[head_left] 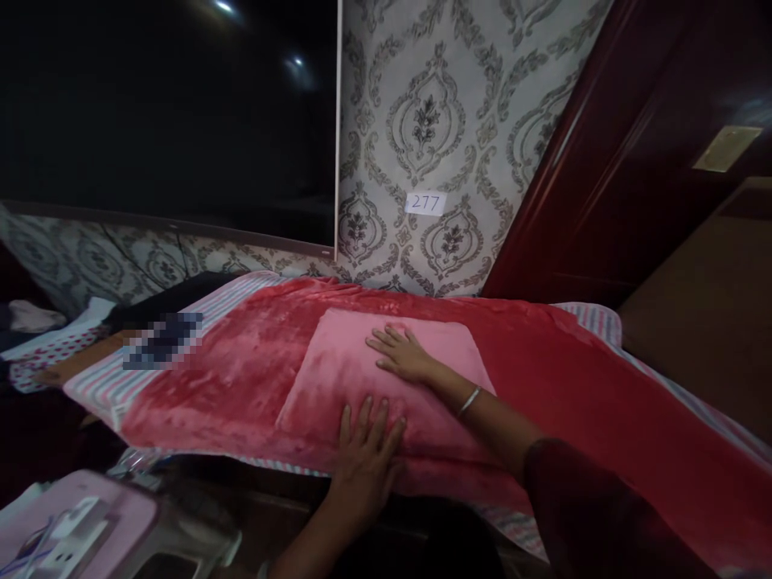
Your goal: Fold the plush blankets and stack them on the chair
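A folded pink cloth (338, 370) lies flat on a red plush blanket (241, 362) that covers a raised surface. My right hand (401, 354) rests palm down on the middle of the pink cloth, fingers stretched out, with a thin bangle at the wrist. My left hand (365, 450) lies flat on the cloth's near edge, fingers spread, where it meets the blanket's front fold. Neither hand grips anything.
A striped sheet (102, 386) shows under the blanket at the left and far right. A large dark screen (169, 112) hangs on patterned wallpaper bearing a paper label "277" (425, 203). A dark red door (633, 161) stands right. A pink stool (78, 523) holds a white power strip.
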Demonstrator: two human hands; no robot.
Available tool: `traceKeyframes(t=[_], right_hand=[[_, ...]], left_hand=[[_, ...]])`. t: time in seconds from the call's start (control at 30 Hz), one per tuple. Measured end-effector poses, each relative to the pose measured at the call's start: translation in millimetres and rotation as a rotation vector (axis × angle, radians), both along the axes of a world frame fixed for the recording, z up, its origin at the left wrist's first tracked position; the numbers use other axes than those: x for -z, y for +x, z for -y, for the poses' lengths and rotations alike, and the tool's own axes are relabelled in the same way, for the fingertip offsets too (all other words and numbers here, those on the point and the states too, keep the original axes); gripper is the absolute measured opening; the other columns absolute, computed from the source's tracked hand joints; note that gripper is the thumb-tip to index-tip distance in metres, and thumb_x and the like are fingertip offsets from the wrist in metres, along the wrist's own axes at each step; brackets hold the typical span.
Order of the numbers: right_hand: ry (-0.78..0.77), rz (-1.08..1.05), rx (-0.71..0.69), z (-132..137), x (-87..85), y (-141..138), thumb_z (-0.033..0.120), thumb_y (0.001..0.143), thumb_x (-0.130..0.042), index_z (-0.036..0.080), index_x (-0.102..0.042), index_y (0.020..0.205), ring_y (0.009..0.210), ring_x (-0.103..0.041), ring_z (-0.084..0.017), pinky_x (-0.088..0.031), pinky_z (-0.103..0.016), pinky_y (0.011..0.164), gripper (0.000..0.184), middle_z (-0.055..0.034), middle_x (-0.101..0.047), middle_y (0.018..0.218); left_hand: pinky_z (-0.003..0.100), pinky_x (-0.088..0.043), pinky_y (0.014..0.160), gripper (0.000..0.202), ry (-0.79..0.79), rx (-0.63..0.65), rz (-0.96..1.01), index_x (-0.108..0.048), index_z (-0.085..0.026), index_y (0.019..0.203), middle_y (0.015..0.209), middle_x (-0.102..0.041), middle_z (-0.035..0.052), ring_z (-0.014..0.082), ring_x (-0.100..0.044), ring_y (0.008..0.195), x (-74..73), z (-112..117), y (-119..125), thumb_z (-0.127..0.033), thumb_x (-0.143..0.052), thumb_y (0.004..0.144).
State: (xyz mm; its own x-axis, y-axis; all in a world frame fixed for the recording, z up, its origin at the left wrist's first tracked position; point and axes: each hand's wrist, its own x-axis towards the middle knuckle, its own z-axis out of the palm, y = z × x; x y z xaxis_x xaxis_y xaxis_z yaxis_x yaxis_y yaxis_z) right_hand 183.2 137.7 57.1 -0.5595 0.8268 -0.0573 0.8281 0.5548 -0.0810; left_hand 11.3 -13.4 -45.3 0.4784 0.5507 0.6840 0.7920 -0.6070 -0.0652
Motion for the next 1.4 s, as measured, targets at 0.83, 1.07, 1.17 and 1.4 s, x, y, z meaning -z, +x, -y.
traceKeyframes(t=[0.83,1.07,1.17,1.4], right_hand=[[0.073,-0.102,-0.128,8.3,-4.4,-47.5,0.052,0.103,-0.031,0.039,-0.029,0.156,0.154,-0.003,-0.032,-0.008,-0.065,0.118,0.055,-0.0011,-0.013,0.168],[-0.031,-0.058,-0.359,4.6,10.1,-90.9,0.051,0.104,-0.029,0.038,-0.029,0.156,0.154,-0.007,-0.028,-0.006,-0.067,0.117,0.053,-0.0017,-0.020,0.167],[0.001,-0.032,-0.244,-30.7,8.4,-97.3,0.055,0.102,-0.032,0.037,-0.026,0.157,0.154,-0.005,-0.029,-0.005,-0.068,0.116,0.058,-0.0014,-0.017,0.167],[-0.121,-0.078,0.019,-88.7,7.2,-114.7,0.060,0.100,-0.027,0.036,-0.023,0.158,0.154,-0.011,-0.028,-0.013,-0.062,0.118,0.063,-0.0011,-0.013,0.168]], left_hand=[[0.060,-0.007,0.120,0.052,-0.013,-0.118,0.075,-0.053,-0.025,0.142,0.151,-0.050,0.0117,0.0328,-0.035,0.145,-27.4,11.3,-45.9,-0.035,-0.056,0.092],[0.058,-0.011,0.121,0.055,0.030,-0.149,0.076,-0.052,-0.029,0.144,0.151,-0.050,0.0126,0.0332,-0.032,0.147,-2.5,4.3,-61.9,-0.037,-0.060,0.090],[0.055,-0.009,0.122,0.054,0.019,-0.145,0.110,-0.053,-0.029,0.143,0.150,-0.052,0.0102,0.0311,-0.032,0.147,3.2,3.2,-60.3,-0.035,-0.061,0.090],[0.055,-0.008,0.123,0.057,0.001,-0.103,0.231,-0.055,-0.029,0.141,0.150,-0.052,0.0103,0.0305,-0.031,0.147,12.9,0.0,-57.7,-0.042,-0.067,0.087]])
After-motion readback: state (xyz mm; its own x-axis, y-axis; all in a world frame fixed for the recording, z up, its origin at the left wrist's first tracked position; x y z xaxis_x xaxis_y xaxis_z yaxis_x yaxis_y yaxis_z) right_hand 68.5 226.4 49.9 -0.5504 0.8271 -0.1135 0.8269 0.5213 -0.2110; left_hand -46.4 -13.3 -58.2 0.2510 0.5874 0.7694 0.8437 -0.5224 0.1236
